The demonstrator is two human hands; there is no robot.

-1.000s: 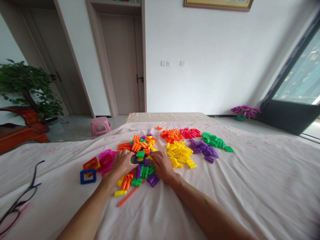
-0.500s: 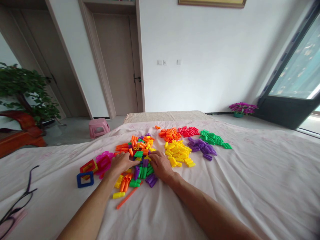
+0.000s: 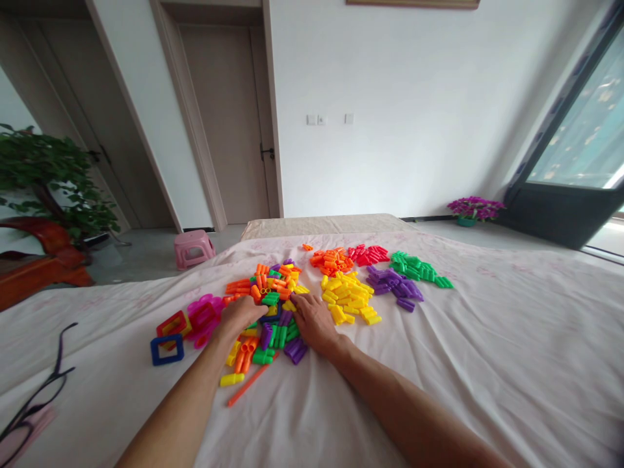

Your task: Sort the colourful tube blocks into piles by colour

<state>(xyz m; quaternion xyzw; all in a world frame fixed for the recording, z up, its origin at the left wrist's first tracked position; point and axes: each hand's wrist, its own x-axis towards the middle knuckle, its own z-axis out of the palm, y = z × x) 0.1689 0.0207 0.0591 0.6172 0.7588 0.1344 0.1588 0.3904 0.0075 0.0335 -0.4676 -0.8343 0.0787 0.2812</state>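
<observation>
A mixed heap of plastic tube-shaped building blocks (image 3: pixel 279 336), in orange, green, purple and yellow, lies in front of me on the cloth. My left hand (image 3: pixel 240 316) reaches over the heap's left side, thumb stretched out and apart from the partly hidden fingers. At the heap's right side, my right hand (image 3: pixel 314 323) has its fingers bent down around a yellow block (image 3: pixel 289 305). A blue square piece (image 3: pixel 271 316) lies among the blocks between both hands. Just right of my right hand is a pile of yellow blocks (image 3: pixel 347 298).
Behind are single-colour piles: orange blocks (image 3: pixel 331 261), red blocks (image 3: pixel 368 255), purple blocks (image 3: pixel 394 284), green blocks (image 3: pixel 414 266). Left lie pink ring pieces (image 3: pixel 202 313), a blue square frame (image 3: pixel 167 350) and eyeglasses (image 3: pixel 39 393). An orange stick (image 3: pixel 248 387) lies nearest me on the pale cloth (image 3: pixel 487 364).
My left hand has shifted slightly and its fingers have drawn in, uncovering more of the blue square piece. The yellow block at my right fingertips has moved slightly away from me.
</observation>
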